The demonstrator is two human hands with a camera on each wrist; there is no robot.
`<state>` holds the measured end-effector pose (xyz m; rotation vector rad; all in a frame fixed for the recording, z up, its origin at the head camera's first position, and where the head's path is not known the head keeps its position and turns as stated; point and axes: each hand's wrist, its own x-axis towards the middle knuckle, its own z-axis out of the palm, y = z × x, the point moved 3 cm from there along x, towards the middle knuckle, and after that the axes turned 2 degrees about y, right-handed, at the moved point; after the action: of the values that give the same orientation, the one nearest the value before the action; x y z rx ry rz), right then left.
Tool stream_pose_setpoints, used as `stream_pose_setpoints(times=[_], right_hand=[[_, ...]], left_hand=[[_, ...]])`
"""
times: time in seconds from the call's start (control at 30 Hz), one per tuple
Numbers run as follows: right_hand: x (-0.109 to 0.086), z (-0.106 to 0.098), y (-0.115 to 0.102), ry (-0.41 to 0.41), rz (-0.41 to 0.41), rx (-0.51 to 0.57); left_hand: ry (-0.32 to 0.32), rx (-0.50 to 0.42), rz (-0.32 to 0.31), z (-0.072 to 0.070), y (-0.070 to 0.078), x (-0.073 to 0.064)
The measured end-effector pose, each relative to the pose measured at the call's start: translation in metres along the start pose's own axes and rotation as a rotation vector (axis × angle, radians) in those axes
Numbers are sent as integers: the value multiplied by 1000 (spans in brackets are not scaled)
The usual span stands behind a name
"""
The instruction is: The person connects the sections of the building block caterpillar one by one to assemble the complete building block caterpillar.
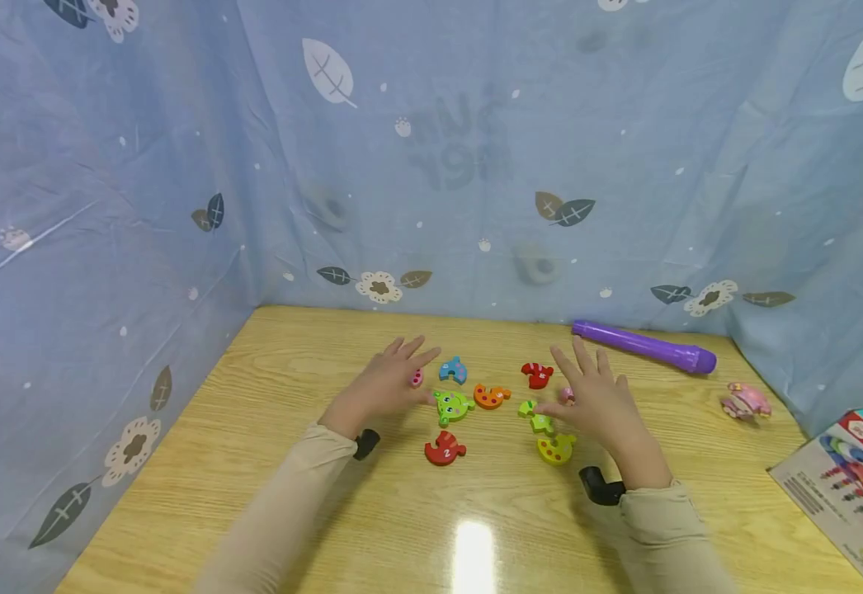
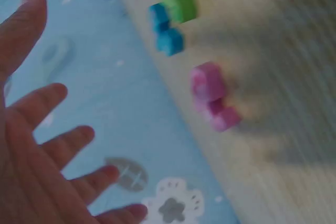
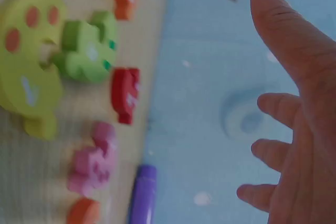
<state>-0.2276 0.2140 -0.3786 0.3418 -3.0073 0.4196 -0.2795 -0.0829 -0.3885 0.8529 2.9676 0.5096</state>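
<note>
My left hand [image 1: 385, 382] hovers over the left of the puzzle pieces, fingers spread, holding nothing. Close by it are a pink piece [image 2: 209, 95], a blue piece [image 1: 452, 370] and a green piece with a face [image 1: 450, 406]. My right hand [image 1: 593, 406] is also spread and holds nothing, above the right side of the group. Around it lie a red piece [image 3: 125, 95], a light green piece [image 3: 90, 48], a yellow spotted piece [image 1: 555, 450] and a pink piece [image 3: 93, 161] partly hidden in the head view. Between the hands are an orange piece [image 1: 490, 397] and a red piece numbered 2 [image 1: 444, 449].
A purple tube-shaped stick [image 1: 643, 346] lies along the back right of the wooden table [image 1: 372, 536]. Farther right are a pink toy [image 1: 747, 401] and a printed box [image 1: 847, 487]. Blue patterned cloth [image 1: 476, 165] hangs behind and at both sides.
</note>
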Motion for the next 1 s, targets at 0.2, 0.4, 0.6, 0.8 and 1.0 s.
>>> stream_pose_setpoints(times=[0.2,0.4,0.6,0.8,1.0], right_hand=[[6,25,-19,-8,-68,-54],[9,43,-48,9,-184,-56],[13,61,-78,36,-356,-60],[12,75,-103,79,-540,-33],[9,91,-114,-6,-526,-35]], left_hand=[[-65,61,139,21,0,12],[-71,138,245,39,1,21],[-71,150,259,48,5,26],[-116,108,198,52,5,32],[-146,77,210,52,8,35]])
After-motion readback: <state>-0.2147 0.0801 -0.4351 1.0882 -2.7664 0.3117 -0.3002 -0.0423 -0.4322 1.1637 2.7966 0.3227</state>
